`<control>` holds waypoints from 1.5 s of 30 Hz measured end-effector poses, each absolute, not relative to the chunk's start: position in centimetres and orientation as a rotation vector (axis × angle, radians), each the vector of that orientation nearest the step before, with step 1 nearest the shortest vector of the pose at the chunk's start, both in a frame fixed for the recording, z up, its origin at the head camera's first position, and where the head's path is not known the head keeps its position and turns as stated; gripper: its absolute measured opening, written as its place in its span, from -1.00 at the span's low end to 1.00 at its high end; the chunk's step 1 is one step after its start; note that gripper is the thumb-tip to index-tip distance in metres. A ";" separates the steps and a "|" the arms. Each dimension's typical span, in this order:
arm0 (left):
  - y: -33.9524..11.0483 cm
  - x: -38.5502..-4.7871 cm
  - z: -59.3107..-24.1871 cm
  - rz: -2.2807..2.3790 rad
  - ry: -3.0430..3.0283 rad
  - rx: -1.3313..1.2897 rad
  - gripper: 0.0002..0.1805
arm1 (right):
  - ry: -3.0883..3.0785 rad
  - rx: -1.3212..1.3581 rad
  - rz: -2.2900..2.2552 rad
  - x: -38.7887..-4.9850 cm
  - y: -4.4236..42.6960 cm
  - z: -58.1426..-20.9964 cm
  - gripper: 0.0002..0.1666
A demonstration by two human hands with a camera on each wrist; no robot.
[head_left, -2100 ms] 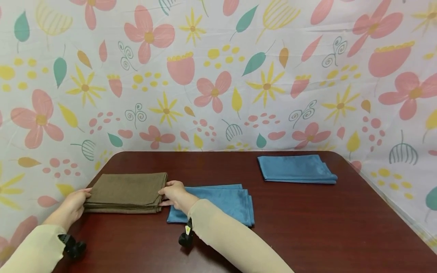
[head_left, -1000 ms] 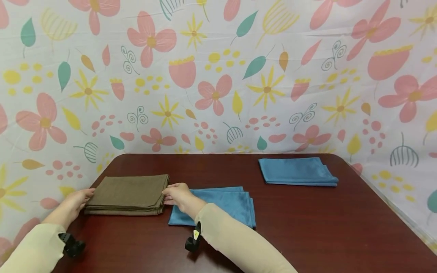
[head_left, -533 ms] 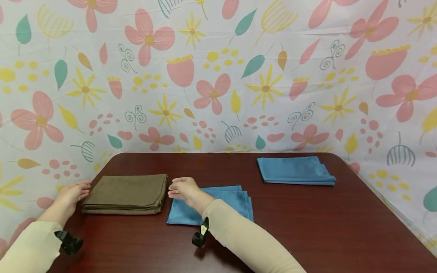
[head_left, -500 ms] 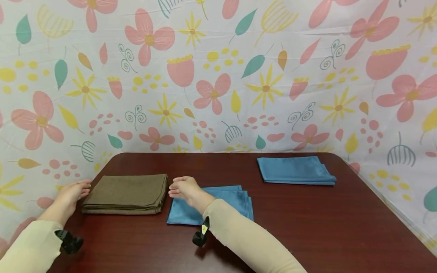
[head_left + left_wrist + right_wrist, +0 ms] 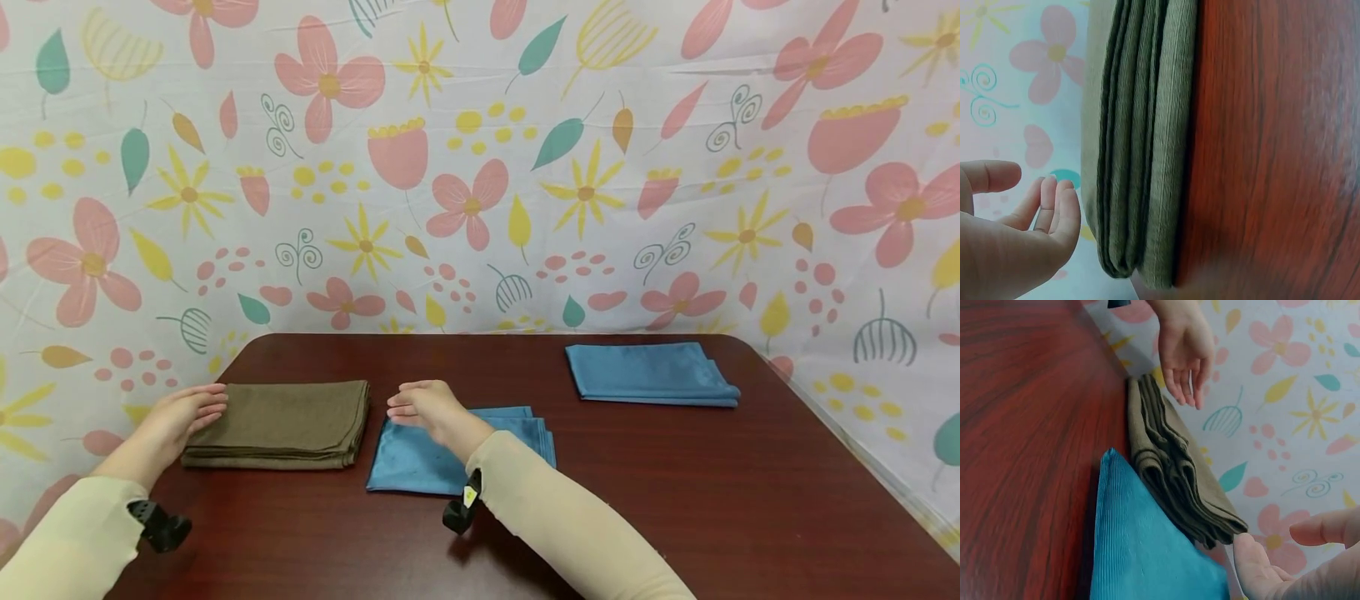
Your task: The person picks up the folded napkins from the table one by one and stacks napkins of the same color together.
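Observation:
A stack of folded olive-brown cloth (image 5: 288,421) lies at the table's left, its layered edges (image 5: 1129,156) filling the middle of the left wrist view. The left hand (image 5: 178,421) hovers over the stack's left end, fingers loosely bent and holding nothing. Above the left part of a folded blue cloth (image 5: 416,458) is the right hand (image 5: 435,412), fingers extended leftward, also holding nothing. A gap parts it from the stack's right side in the head view. The right forearm hides part of the blue cloth.
Another folded blue cloth (image 5: 648,372) lies at the back right of the dark red-brown table (image 5: 712,500). Behind the table hangs a floral sheet (image 5: 480,125). Each wrist carries a small black camera.
Both hands have let go of the olive-brown stack. The left hand has risen and moved right over its left end; the right hand has moved away to the right.

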State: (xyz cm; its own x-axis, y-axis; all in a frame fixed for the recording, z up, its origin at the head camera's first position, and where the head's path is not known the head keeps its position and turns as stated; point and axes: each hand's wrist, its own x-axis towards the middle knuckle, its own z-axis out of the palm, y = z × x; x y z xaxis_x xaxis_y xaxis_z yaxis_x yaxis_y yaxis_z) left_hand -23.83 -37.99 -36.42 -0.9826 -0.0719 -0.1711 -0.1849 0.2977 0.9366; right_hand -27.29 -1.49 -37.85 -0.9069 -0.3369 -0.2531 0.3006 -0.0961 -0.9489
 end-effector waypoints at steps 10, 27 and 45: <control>-35.3 -23.7 -35.8 1.844 2.344 -0.168 -0.41 | 1.801 -0.036 -2.049 -27.7 0.6 -37.5 -0.46; -30.3 -23.4 -35.5 1.686 2.378 0.023 -0.39 | 1.870 0.027 -2.049 -28.5 5.3 -37.5 -0.48; -25.4 -22.8 -36.0 1.803 2.219 0.073 -0.44 | 1.983 0.083 -2.000 -28.5 9.5 -37.5 -0.51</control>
State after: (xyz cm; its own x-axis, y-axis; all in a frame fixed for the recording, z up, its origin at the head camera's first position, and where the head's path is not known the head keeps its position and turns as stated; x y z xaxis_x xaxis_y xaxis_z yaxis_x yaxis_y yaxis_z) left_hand -22.82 -25.43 -36.05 -0.9595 0.2136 -0.1839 -0.1364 0.2193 0.9661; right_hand -28.54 9.53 -37.46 -0.9464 -0.1855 -0.2643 0.2658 0.0170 -0.9639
